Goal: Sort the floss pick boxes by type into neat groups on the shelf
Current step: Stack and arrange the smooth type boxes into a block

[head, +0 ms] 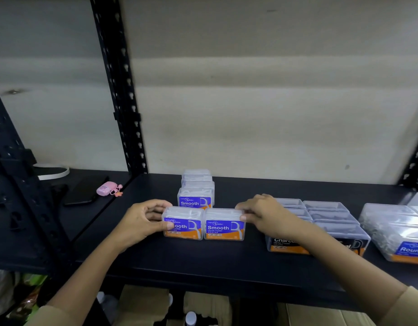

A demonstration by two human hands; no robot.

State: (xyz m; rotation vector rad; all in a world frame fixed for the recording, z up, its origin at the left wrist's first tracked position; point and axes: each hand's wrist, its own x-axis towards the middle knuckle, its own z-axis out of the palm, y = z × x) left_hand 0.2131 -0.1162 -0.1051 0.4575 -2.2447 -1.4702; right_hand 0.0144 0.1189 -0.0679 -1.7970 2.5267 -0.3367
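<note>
left hand (142, 222) pinches left smooth box (183, 223), right hand (262, 212) pinches right smooth box (224, 224); uneven push risks skewed pair, bumped rear row (196, 189).

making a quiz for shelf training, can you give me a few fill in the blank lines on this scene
1. The two front boxes between the left hand and right hand both read ____.
2. The boxes with black labels sit to the ____ of the Smooth boxes.
3. The box at the far right edge reads ____.
4. The small case on the neighbouring shelf is ____.

Missing words: Smooth; right; Round; pink
</note>
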